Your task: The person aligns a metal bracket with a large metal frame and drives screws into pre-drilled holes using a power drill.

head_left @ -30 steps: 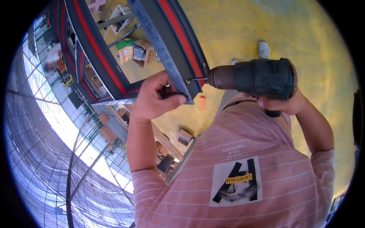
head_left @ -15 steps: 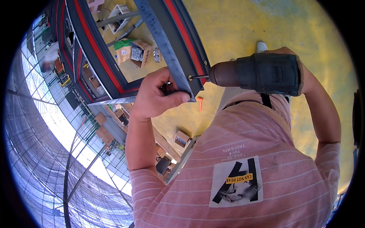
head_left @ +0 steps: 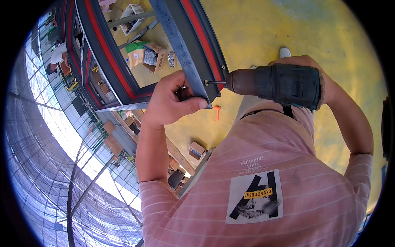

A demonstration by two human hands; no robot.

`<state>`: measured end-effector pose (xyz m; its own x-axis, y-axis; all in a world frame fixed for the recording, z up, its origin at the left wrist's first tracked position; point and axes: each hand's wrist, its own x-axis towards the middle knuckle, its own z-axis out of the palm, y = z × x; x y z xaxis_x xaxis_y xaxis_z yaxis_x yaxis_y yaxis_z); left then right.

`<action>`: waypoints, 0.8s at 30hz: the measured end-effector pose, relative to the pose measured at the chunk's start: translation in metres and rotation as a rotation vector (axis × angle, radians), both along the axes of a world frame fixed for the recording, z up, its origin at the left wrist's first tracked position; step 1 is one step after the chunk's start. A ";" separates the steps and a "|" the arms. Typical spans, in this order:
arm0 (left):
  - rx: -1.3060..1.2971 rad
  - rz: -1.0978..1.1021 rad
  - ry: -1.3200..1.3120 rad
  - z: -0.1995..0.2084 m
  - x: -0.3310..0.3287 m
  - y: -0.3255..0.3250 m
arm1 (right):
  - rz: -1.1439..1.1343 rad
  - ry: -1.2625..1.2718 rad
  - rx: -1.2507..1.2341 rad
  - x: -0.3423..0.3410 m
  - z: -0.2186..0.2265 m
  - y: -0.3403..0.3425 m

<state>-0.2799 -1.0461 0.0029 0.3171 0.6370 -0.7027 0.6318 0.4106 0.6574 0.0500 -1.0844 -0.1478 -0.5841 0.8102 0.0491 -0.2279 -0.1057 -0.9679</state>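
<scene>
A dark window-like frame with a red stripe [head_left: 200,41] stands in front of me, a grey metal strip [head_left: 181,49] running along its side. My left hand [head_left: 170,103] is closed round the near end of this strip, thumb pressed on the corner. In my right hand [head_left: 330,84] is a black power drill [head_left: 284,84], held level from the right. Its thin bit [head_left: 217,82] reaches a brass-coloured screw or hole [head_left: 206,82] near the frame's corner; which of the two I cannot tell. The drill body hides most of my right fingers.
Below the frame, an open cardboard box [head_left: 154,61] and a white basket [head_left: 131,20] sit on the yellow floor [head_left: 247,24]. An orange tool [head_left: 217,113] lies near the corner. More striped frames [head_left: 101,37] stand left, where a co-worker [head_left: 57,57] bends over.
The drill's rear end has dipped slightly, and my right elbow has moved a little outward. My left hand keeps its hold on the corner. The co-worker at far left shows more clearly.
</scene>
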 end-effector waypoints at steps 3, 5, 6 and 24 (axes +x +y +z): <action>0.016 -0.027 0.017 0.000 0.000 -0.003 | 0.059 -0.039 0.214 0.010 0.004 0.035; 0.015 -0.023 0.008 0.000 -0.003 -0.003 | 0.074 -0.069 0.303 0.009 0.005 0.044; 0.009 -0.009 0.006 0.000 -0.001 -0.002 | 0.047 -0.078 0.254 0.006 0.000 0.036; 0.102 -0.081 0.015 -0.004 -0.002 0.001 | 0.009 -0.031 0.201 0.014 0.009 0.023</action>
